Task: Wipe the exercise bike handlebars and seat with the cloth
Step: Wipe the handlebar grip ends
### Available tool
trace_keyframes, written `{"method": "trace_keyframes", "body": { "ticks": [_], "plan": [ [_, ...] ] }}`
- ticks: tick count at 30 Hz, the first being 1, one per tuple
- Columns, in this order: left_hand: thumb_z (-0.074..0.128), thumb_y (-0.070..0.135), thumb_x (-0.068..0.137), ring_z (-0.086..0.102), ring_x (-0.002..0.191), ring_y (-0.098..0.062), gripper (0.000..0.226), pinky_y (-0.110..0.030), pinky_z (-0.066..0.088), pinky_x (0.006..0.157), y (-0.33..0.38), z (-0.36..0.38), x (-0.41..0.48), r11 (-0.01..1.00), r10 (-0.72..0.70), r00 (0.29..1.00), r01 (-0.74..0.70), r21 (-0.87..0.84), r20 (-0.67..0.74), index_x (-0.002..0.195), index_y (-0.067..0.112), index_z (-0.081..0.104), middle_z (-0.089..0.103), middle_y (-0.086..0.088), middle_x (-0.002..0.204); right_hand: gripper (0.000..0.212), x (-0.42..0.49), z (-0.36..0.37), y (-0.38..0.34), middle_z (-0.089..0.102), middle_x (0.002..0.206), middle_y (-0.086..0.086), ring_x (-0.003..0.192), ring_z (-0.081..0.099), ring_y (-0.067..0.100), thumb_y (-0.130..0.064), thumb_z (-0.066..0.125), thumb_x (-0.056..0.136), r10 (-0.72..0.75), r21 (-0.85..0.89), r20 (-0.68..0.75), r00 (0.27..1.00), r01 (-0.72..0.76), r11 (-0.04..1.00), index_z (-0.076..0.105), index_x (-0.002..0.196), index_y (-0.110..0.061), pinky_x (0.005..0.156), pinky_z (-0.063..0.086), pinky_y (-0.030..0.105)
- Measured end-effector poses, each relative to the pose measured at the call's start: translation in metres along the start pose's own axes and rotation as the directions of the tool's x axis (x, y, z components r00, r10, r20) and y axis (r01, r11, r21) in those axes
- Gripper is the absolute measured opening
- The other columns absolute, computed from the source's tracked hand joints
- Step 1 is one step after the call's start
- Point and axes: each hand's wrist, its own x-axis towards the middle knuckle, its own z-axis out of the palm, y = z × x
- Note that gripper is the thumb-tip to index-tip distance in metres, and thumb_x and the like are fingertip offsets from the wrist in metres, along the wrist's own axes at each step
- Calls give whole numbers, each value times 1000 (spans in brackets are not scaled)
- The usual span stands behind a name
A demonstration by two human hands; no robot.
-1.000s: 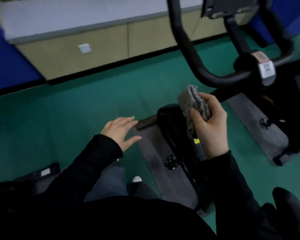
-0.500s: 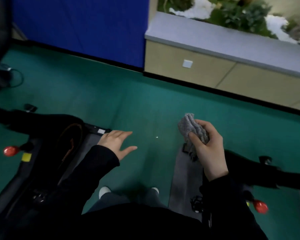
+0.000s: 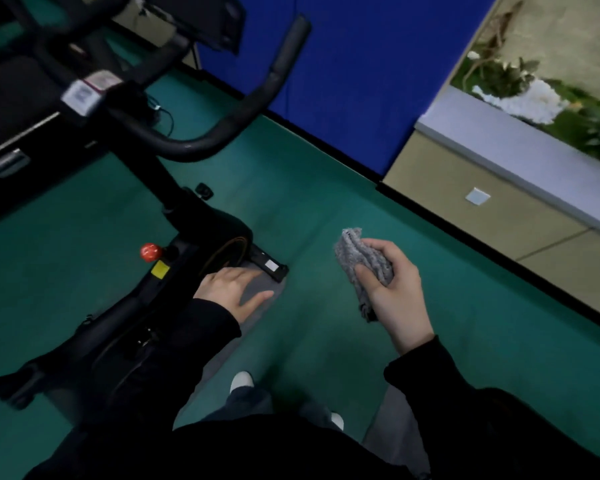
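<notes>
A black exercise bike [image 3: 194, 233] stands at the left, its curved black handlebar [image 3: 250, 98] rising toward the top middle. The seat is not in view. My right hand [image 3: 392, 292] grips a bunched grey cloth [image 3: 361, 261] in the air, to the right of the bike and clear of it. My left hand [image 3: 232, 289] hovers with straight fingers spread, over the bike's frame and the grey mat [image 3: 257, 292] under it, holding nothing.
A red knob [image 3: 150, 252] and a yellow label [image 3: 160, 269] sit on the bike frame. Green floor [image 3: 309, 209] runs between the bike and a blue wall panel [image 3: 368, 74]. A beige cabinet with a grey ledge [image 3: 520, 150] lines the right. My feet [image 3: 242, 381] are below.
My view has swung left from one bike to another, whose handlebar has come into view at the upper left. Both hands keep their pose; the cloth stays in my right hand.
</notes>
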Motion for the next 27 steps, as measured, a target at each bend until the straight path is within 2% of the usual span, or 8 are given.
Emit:
{"method": "trace_keyframes", "body": {
  "ticks": [4, 8, 10, 13, 16, 19, 23, 27],
  "plan": [
    [52, 52, 90, 40, 132, -16, 56, -31, 30, 109, -43, -9, -8, 991, -60, 998, 57, -125, -21, 137, 22, 48, 47, 4, 142, 35, 10, 46, -18, 64, 94, -24, 85, 60, -13, 2, 64, 84, -27, 5, 75, 997, 26, 1000, 60, 97, -30, 77, 44, 5],
    [54, 50, 89, 42, 132, -16, 57, -30, 31, 110, -73, -14, -22, 965, -136, 990, 122, -232, -46, 137, 19, 48, 48, 1, 142, 35, 17, 76, -30, 66, 95, -20, 87, 62, -7, 3, 64, 84, -54, 14, 150, 987, 52, 999, 61, 98, -30, 80, 46, 10],
    [40, 65, 86, 44, 131, -16, 70, -29, 32, 109, -81, -17, -30, 954, -180, 982, 161, -252, -52, 136, 17, 50, 50, 0, 140, 36, 22, 86, -35, 67, 92, -24, 85, 62, -7, 3, 64, 85, -75, 28, 187, 979, 71, 997, 61, 97, -30, 76, 46, 8],
    [10, 89, 67, 49, 127, -19, 109, -31, 36, 107, -89, -18, -38, 931, -251, 964, 216, -294, -86, 131, 14, 55, 55, -3, 135, 38, 33, 97, -42, 67, 93, -26, 81, 63, -5, 3, 63, 85, -104, 82, 250, 963, 86, 993, 61, 96, -33, 69, 46, 7],
    [-9, 94, 56, 47, 129, -18, 126, -32, 35, 108, -94, -17, -42, 900, -355, 928, 306, -311, -114, 133, 17, 53, 52, -1, 138, 36, 49, 106, -49, 69, 98, -19, 91, 65, 2, 0, 64, 86, -122, 131, 308, 944, 86, 988, 63, 99, -33, 79, 49, 15],
    [-7, 93, 59, 44, 132, -19, 123, -34, 33, 110, -92, -21, -43, 862, -442, 883, 369, -347, -159, 134, 16, 52, 50, -2, 140, 33, 66, 113, -54, 69, 104, -14, 98, 65, 6, -2, 64, 87, -147, 154, 409, 901, 91, 984, 63, 103, -31, 84, 51, 21],
    [4, 88, 71, 48, 129, -25, 110, -45, 37, 108, -89, -27, -42, 849, -482, 846, 386, -360, -230, 126, 10, 60, 56, -7, 134, 36, 86, 122, -61, 70, 101, -16, 93, 67, 4, 1, 64, 87, -186, 203, 474, 861, 98, 974, 64, 101, -31, 78, 50, 12],
    [-1, 89, 68, 42, 134, -22, 113, -41, 28, 111, -91, -41, -39, 834, -513, 821, 408, -371, -251, 128, 13, 57, 57, -3, 133, 32, 95, 128, -66, 69, 107, -17, 100, 65, 3, 1, 64, 86, -202, 222, 501, 842, 100, 970, 66, 103, -27, 80, 48, 11]
  ]
}}
